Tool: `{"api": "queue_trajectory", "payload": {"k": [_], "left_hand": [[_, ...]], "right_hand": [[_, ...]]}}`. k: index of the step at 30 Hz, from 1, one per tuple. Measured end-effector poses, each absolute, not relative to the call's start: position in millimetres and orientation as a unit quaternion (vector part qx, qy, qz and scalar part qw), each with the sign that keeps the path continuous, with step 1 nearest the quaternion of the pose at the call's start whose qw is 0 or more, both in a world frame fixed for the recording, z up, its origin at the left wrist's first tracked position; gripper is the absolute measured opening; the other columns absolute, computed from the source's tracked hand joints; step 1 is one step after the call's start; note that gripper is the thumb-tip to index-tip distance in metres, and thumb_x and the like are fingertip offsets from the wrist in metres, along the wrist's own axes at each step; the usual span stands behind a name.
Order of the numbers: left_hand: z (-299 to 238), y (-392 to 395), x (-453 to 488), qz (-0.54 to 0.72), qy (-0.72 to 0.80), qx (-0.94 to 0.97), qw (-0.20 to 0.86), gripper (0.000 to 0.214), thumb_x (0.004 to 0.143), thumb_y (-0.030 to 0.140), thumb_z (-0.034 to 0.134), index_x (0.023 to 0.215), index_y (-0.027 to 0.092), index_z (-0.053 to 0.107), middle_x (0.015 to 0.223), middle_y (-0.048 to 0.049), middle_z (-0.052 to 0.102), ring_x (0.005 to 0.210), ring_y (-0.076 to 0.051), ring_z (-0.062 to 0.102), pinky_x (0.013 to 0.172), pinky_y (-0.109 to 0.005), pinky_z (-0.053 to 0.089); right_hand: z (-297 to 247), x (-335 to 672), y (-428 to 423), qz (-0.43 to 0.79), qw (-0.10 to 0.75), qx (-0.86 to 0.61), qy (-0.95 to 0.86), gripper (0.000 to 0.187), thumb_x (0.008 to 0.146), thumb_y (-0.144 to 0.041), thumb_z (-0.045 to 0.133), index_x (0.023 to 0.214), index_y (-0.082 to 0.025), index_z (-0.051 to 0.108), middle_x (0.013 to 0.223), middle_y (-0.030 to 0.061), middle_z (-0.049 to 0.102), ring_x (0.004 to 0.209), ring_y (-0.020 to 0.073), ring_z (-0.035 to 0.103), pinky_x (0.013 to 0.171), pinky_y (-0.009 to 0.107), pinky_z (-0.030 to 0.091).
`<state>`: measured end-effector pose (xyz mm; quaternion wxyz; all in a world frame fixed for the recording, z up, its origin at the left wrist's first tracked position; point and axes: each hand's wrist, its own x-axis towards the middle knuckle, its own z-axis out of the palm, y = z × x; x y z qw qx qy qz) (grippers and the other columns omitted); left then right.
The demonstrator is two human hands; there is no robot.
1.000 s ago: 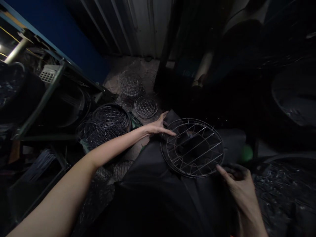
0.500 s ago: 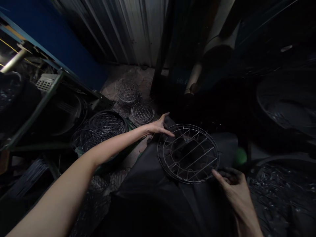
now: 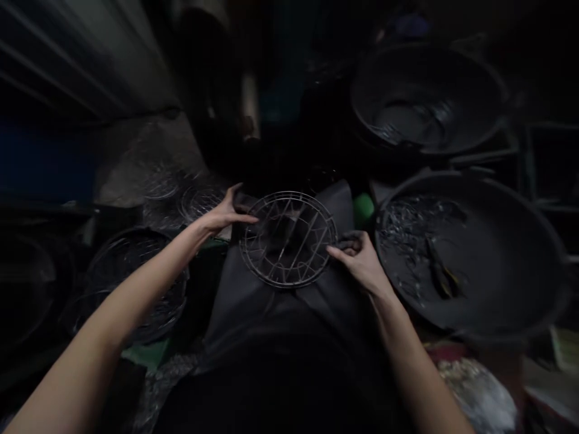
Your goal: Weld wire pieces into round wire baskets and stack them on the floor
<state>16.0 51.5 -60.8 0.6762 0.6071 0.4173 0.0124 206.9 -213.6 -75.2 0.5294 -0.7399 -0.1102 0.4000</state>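
Dim corrugated wall fills the far left, and below it a stack of wire racks sits low on the floor, with smaller wire baskets lying further back on the concrete.

Next comes the person's left hand, arm stretched forward. Its fingers are spread fairly wide, and the thumb and fingertips rest on the left edge of a round wire rack without closing around it.

That rack lies in the middle of the view on the dark cloth over the person's lap, nearly flat, with its far edge tipped slightly up. Being a circle, it has no long axis of its own. Its straight cross bars run diagonally from near-left to far-right. It is thin, bare grey metal: an outer ring, a few parallel bars and some bent wires between them, with the cloth showing through the gaps.

At the rack's right edge the right hand has its fingers curled narrow, pinching the rim. A small green object sits just beyond it.

Furthest right stand two big black tubs: the near tub holds wire scraps, and the far tub sits behind it.
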Motion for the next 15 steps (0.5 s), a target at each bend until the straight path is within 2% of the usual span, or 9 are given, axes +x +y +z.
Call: {"api": "queue_trajectory", "payload": {"k": [3, 6, 8, 10, 15], "left_hand": [[-59.3, 55.2, 18.3, -0.006, 0.43, 0.609, 0.667, 0.113, 0.052, 0.023, 0.085, 0.142, 0.022, 0.017, 0.092, -0.0033, 0.067, 0.095, -0.019, 0.063, 0.095, -0.037, 0.044], [-56.6, 56.9, 19.6, -0.031, 0.42, 0.607, 0.673, 0.092, 0.053, 0.025, 0.084, 0.133, 0.016, 0.039, 0.101, -0.0083, 0.067, 0.102, -0.022, 0.061, 0.097, -0.038, 0.043], [-54.8, 57.9, 21.9, -0.049, 0.404, 0.61, 0.68, 0.071, 0.054, 0.028, 0.084, 0.117, 0.012, 0.056, 0.106, -0.0105, 0.067, 0.106, -0.024, 0.06, 0.099, -0.038, 0.042], [-54.2, 59.2, 25.5, -0.066, 0.393, 0.616, 0.679, 0.058, 0.054, 0.031, 0.083, 0.105, 0.011, 0.064, 0.109, -0.0106, 0.066, 0.107, -0.024, 0.059, 0.101, -0.037, 0.041], [-58.3, 62.9, 23.8, -0.059, 0.416, 0.636, 0.647, 0.061, 0.051, 0.032, 0.085, 0.105, 0.015, 0.064, 0.11, -0.0083, 0.066, 0.109, -0.026, 0.058, 0.101, -0.041, 0.041]], "right_hand": [[-75.4, 212.8, -221.7, 0.409, 0.557, -0.72, -0.065, 0.061, 0.053, -0.051, 0.08, 0.094, -0.022, 0.045, 0.069, -0.0061, 0.053, 0.051, 0.0077, 0.045, 0.043, 0.019, 0.035], [-75.3, 218.0, -235.0, 0.391, 0.571, -0.721, -0.039, 0.057, 0.058, -0.054, 0.076, 0.094, -0.023, 0.046, 0.067, -0.0067, 0.051, 0.049, 0.0069, 0.042, 0.041, 0.018, 0.03], [-75.1, 219.5, -243.5, 0.383, 0.564, -0.73, -0.043, 0.055, 0.058, -0.053, 0.076, 0.093, -0.022, 0.048, 0.068, -0.0052, 0.053, 0.053, 0.0085, 0.047, 0.043, 0.018, 0.033], [-74.1, 218.5, -249.7, 0.38, 0.55, -0.742, -0.05, 0.055, 0.058, -0.055, 0.075, 0.092, -0.021, 0.051, 0.07, -0.003, 0.055, 0.06, 0.011, 0.052, 0.046, 0.019, 0.037], [-73.5, 211.1, -254.0, 0.39, 0.537, -0.743, -0.079, 0.055, 0.059, -0.055, 0.075, 0.095, -0.021, 0.051, 0.086, 0.0031, 0.062, 0.08, 0.016, 0.059, 0.07, 0.029, 0.049]]}}
